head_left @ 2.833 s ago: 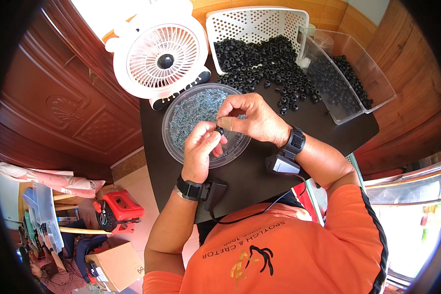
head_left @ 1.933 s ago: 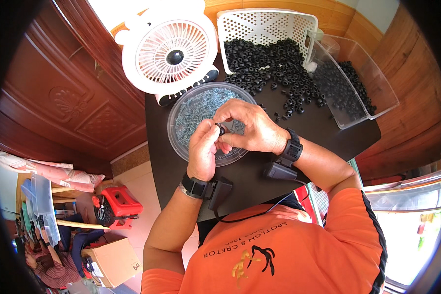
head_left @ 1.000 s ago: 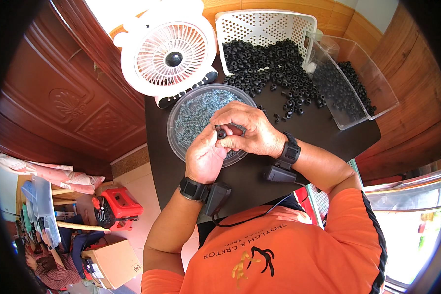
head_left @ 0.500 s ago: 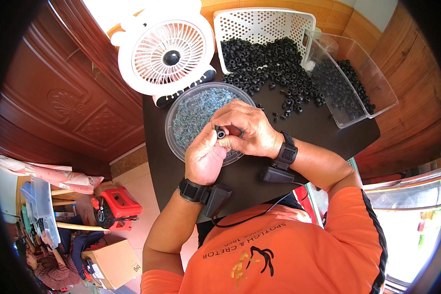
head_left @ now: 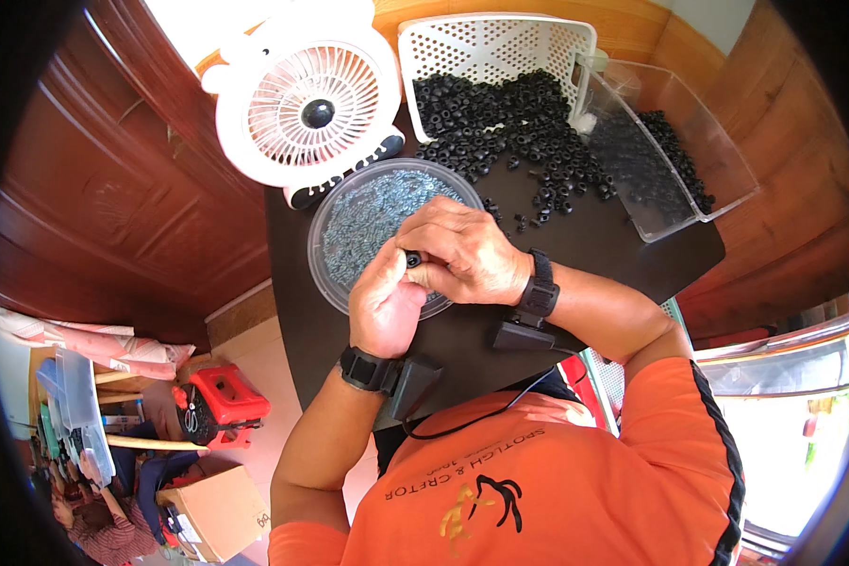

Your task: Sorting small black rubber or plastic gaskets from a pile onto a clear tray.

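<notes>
A small black round part with a hole in its end (head_left: 413, 258) is pinched between the fingers of both my hands. My left hand (head_left: 384, 304) holds it from the near left, thumb and fingertips closed on it. My right hand (head_left: 469, 247) arches over from the right, its thumb and fingers bent onto the same part. The fingers hide most of it. Below my hands sits a round clear tub (head_left: 317, 253), full of small pale-blue translucent pieces (head_left: 368, 212). Many black parts of similar look (head_left: 500, 127) are heaped beyond it.
The white perforated basket (head_left: 500, 42) lies on the dark table (head_left: 660, 250) with the heap spilling from it. Right of it stands a clear plastic bin (head_left: 703, 156) with more black parts. A white fan (head_left: 319, 113) stands at the far left.
The black part, held in both hands, has tilted slightly between my fingertips. My grip is nearly the same; the whole view has shifted a little.
</notes>
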The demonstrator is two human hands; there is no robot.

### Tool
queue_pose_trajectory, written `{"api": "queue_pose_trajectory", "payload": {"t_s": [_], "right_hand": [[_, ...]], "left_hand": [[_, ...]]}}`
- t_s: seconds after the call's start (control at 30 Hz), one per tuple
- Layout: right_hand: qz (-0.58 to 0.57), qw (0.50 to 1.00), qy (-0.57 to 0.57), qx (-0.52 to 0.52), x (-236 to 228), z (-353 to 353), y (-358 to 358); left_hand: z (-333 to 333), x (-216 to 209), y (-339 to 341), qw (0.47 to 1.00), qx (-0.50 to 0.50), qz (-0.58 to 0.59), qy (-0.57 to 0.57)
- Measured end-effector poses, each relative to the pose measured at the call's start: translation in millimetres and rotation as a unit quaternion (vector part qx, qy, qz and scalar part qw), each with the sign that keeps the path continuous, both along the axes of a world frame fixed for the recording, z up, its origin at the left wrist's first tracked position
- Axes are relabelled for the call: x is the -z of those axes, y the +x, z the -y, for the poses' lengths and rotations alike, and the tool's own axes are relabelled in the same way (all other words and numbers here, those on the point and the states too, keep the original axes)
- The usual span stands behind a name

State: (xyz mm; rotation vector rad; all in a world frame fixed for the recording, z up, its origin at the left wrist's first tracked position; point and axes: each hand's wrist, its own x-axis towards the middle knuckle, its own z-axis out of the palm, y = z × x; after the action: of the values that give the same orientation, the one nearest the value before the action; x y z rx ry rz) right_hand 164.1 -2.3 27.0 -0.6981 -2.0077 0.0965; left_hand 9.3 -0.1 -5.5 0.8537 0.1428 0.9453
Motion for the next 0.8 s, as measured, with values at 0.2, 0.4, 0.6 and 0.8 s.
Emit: {"api": "queue_pose_trajectory", "payload": {"t_s": [0.2, 0.4, 0.6, 0.8], "right_hand": [[0.032, 0.999, 0.014, 0.018, 5.6, -1.8, 0.9], [0.053, 0.998, 0.031, 0.011, 2.7, -0.3, 1.7], [0.001, 0.999, -0.039, -0.018, 6.6, -4.3, 1.8], [0.002, 0.999, -0.051, -0.010, 2.5, -3.3, 1.2]], "left_hand": [[1.4, 2.8, -4.6, 0.999, -0.011, -0.003, -0.036], [3.5, -0.6, -2.4, 0.999, -0.023, -0.007, -0.043], [1.1, 0.2, -3.8, 0.999, -0.034, -0.010, -0.022], [-0.6, 3.3, -5.3, 0.999, -0.042, -0.018, -0.021]]}}
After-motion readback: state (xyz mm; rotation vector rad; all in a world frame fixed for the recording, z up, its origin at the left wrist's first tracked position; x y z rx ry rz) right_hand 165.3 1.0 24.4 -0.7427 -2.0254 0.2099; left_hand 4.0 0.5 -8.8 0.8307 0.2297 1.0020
